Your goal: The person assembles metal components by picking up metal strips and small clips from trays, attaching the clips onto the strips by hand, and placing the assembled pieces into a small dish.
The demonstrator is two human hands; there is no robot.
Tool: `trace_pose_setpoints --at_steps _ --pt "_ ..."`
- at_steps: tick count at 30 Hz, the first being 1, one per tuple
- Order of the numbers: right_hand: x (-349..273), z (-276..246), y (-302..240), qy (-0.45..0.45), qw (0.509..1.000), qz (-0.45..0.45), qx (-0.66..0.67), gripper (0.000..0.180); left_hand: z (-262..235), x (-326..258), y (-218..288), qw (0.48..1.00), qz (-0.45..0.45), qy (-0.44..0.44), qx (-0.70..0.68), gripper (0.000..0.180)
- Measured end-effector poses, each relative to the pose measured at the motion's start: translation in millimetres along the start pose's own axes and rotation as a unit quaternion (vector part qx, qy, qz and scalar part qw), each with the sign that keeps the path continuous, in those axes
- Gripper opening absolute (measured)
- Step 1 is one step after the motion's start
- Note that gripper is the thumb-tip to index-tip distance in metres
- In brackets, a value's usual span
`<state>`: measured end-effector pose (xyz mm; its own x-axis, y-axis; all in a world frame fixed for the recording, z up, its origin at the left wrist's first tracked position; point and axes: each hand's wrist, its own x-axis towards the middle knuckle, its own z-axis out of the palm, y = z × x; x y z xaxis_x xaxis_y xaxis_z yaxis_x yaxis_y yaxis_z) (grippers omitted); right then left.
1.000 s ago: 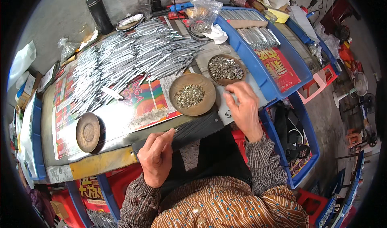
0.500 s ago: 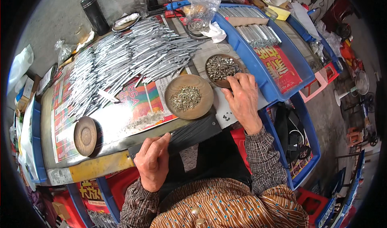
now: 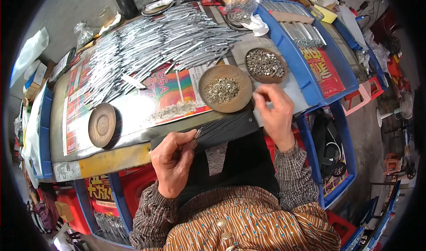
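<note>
My left hand (image 3: 172,162) is closed at the table's front edge, its thumb and forefinger pinching a thin metal rod (image 3: 198,132) with only the tip showing. Beneath that tip lies a dark strip (image 3: 226,129) along the edge. My right hand (image 3: 276,113) hovers right of a wooden dish (image 3: 206,101) holding small brass-coloured pins (image 3: 222,90). Thumb and forefinger of this hand are pinched together; whatever is between them is too small to make out. Just beyond it stands a dark round bowl (image 3: 269,79) of small metal nuts or caps (image 3: 265,63).
A broad heap of silvery metal rods (image 3: 164,42) covers the table's back left. An empty wooden saucer (image 3: 101,124) lies at the left front. On the right sits a blue tray (image 3: 306,89) with bundled rods (image 3: 303,33); a lower blue bin (image 3: 347,162) stands below it.
My right hand has left the bowl of small metal parts and come nearer to me, fingers pinched. The rod tip in my left hand now shows more. The whole view has shifted slightly.
</note>
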<state>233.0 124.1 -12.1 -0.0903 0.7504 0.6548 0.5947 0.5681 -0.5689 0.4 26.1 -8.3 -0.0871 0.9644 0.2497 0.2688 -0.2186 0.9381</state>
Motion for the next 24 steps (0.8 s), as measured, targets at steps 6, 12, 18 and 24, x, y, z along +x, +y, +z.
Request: trace_pose_setpoints --at_steps 6,12,18,24 --pt "-25 16 -44 -0.061 0.986 -0.003 0.153 0.012 6 -8 11 0.983 -0.095 0.022 -0.157 0.018" --pt "-40 31 -66 -0.113 0.954 0.034 0.275 0.016 6 -16 8 0.973 -0.117 0.027 -0.198 0.018" --pt "-44 30 -81 -0.126 0.933 0.080 0.329 0.015 6 -20 11 0.961 -0.132 0.005 -0.242 0.018" --pt "-47 32 -83 -0.121 0.933 0.049 0.334 0.013 7 -25 8 0.962 -0.110 -0.002 -0.249 0.015"
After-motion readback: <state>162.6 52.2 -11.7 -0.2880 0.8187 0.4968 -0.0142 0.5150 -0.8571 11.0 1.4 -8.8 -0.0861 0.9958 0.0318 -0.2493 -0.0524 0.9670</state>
